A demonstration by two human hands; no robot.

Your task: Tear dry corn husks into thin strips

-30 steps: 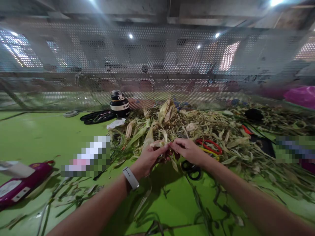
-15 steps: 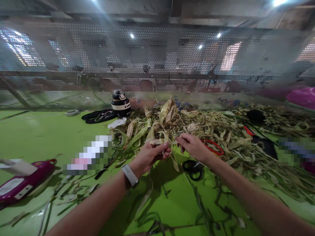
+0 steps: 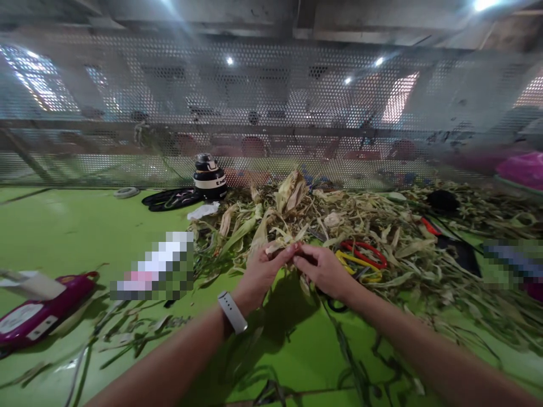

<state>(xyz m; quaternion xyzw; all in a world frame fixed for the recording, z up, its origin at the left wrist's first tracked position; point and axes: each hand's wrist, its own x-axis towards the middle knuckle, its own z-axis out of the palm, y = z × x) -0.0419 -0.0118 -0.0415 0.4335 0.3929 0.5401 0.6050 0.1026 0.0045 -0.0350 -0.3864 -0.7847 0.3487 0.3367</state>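
Note:
My left hand (image 3: 263, 272), with a pale watch strap on its wrist, is closed round a bundle of pale dry corn husk (image 3: 278, 246). The fingers of my right hand (image 3: 324, 271) pinch at the near end of the same bundle, touching the left fingertips. What lies between the fingertips is mostly hidden. Just right of my right hand are scissors with red handles (image 3: 368, 252) and a yellow-handled pair (image 3: 355, 262). Black-handled scissors (image 3: 338, 306) show partly below the right wrist.
A heap of dry husks (image 3: 394, 226) spreads behind and to the right on the green table (image 3: 106, 226). A black bottle (image 3: 210, 181) and a white tissue (image 3: 203, 211) are at back left. A purple device (image 3: 46, 316) lies left. A perforated screen (image 3: 263, 102) stands behind.
My right hand has moved in from the right and now meets my left hand at the husk. It covers most of the black scissors, and the yellow handles have come into view.

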